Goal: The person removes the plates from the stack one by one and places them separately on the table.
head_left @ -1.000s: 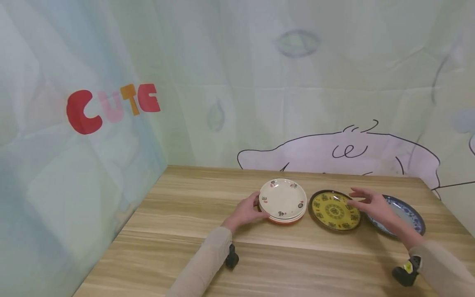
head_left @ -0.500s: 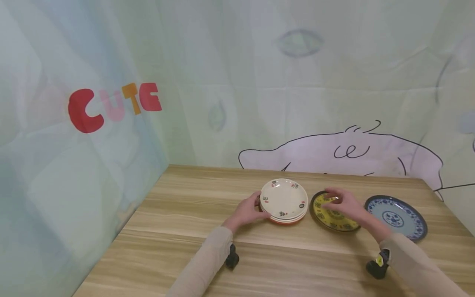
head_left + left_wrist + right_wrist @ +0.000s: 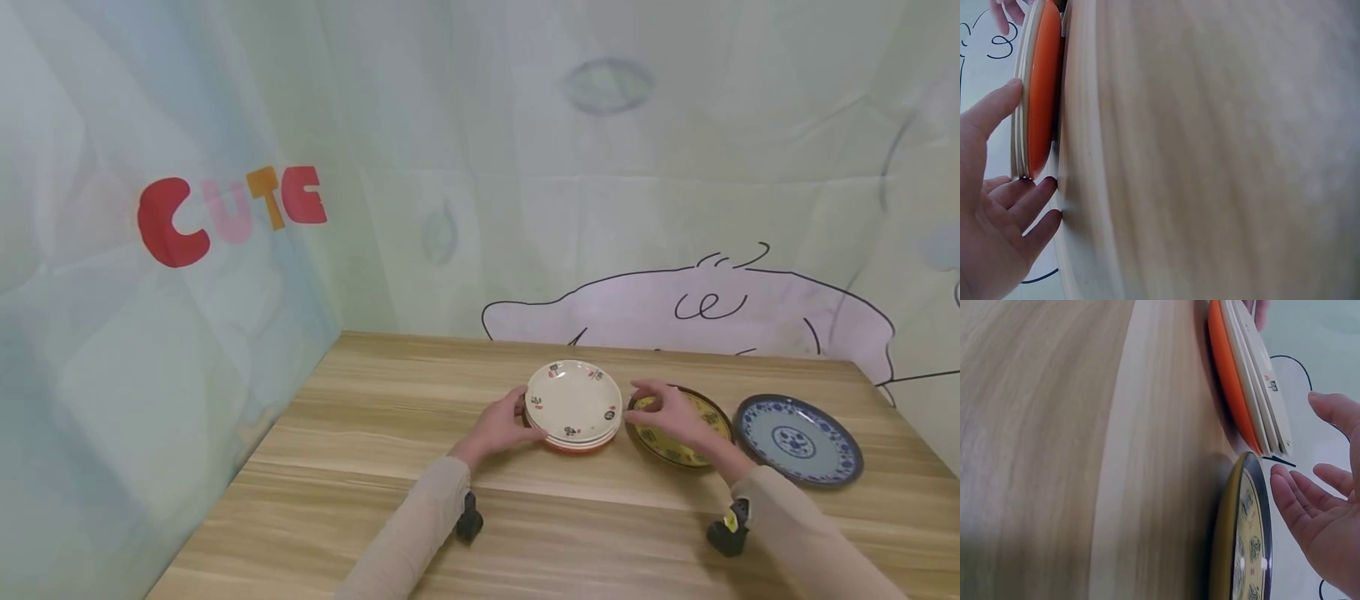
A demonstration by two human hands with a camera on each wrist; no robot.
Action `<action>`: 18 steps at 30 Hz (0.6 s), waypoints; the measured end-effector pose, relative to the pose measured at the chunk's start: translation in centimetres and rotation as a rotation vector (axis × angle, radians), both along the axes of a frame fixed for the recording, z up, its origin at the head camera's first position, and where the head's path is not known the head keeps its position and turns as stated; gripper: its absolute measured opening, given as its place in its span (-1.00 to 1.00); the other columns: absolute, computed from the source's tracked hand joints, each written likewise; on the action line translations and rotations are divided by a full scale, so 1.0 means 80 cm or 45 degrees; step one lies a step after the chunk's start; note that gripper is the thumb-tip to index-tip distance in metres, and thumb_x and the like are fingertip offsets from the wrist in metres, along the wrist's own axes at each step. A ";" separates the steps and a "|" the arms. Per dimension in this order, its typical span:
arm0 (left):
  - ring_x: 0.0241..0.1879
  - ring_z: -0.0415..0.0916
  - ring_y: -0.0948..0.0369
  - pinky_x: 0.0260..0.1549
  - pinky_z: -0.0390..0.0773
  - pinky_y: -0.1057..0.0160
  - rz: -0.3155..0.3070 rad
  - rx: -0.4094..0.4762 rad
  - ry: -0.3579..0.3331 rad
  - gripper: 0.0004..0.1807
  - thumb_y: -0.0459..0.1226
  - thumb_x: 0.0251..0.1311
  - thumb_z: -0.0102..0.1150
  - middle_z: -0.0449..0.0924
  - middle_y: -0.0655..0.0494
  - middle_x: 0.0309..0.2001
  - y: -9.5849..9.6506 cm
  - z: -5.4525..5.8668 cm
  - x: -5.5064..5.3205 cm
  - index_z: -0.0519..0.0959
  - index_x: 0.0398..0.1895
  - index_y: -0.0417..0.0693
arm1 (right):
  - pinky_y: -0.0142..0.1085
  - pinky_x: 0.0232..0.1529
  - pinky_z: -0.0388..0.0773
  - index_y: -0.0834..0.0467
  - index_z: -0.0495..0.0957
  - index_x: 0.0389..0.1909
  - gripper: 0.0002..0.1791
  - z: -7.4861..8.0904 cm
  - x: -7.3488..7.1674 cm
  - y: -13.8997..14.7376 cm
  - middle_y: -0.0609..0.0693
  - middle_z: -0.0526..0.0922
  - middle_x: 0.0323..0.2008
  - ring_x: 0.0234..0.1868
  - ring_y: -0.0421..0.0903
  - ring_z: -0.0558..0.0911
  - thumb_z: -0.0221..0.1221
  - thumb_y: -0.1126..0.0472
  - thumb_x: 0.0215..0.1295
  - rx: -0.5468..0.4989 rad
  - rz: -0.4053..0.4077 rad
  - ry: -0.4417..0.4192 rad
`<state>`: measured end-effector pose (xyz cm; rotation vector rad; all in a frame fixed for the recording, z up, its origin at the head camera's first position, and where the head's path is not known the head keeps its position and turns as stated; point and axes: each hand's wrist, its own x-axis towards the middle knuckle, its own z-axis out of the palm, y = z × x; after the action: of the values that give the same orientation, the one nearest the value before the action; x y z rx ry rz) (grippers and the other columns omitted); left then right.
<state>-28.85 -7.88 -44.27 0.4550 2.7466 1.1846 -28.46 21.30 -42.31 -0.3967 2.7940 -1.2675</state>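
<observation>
A stack of white plates (image 3: 572, 400) with small printed motifs stands on the wooden table. At its bottom is an orange plate (image 3: 1043, 94). My left hand (image 3: 495, 429) rests at the stack's left edge, thumb on the rim and the other fingers spread against the side and close to the tabletop. To the right of the stack lies a yellow patterned plate (image 3: 712, 417) with a dark rim. Above it hovers my right hand (image 3: 671, 417), holding nothing, its thumb and fingers apart and pointing at the stack's right side. It hides part of the yellow plate.
A blue-and-white patterned plate (image 3: 795, 442) lies to the right of the yellow one. Behind the table (image 3: 360, 417) hangs a printed cloth backdrop (image 3: 465, 208), and another cloth side with coloured letters stands at the left.
My right hand has moved left, from beside the blue plate across the yellow plate to near the stack, uncovering the blue plate. My left hand has stayed at the stack's edge.
</observation>
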 end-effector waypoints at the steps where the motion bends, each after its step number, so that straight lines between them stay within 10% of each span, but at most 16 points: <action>1: 0.14 0.37 0.10 0.19 0.28 0.17 0.000 -0.005 -0.002 -0.02 -0.01 -0.12 0.36 0.37 -0.11 0.18 0.000 0.000 0.000 0.10 0.34 -0.19 | -0.13 -0.17 0.56 0.34 0.23 0.22 -0.22 -0.001 0.000 -0.002 0.29 0.48 -0.01 -0.10 0.12 0.54 0.26 0.00 0.07 0.009 -0.003 0.002; 18: 0.15 0.35 0.11 0.20 0.27 0.16 0.008 -0.028 -0.026 -0.01 0.00 -0.11 0.35 0.37 -0.09 0.19 0.000 0.003 0.001 0.08 0.35 -0.16 | -0.29 -0.32 0.55 0.41 0.22 0.19 -0.20 -0.012 -0.007 -0.024 0.31 0.48 -0.06 -0.21 0.06 0.55 0.30 0.09 0.00 0.014 -0.004 0.027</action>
<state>-28.77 -7.86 -44.06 0.4296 2.7431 1.1527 -29.06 19.42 -43.24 -0.4073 2.8186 -1.2556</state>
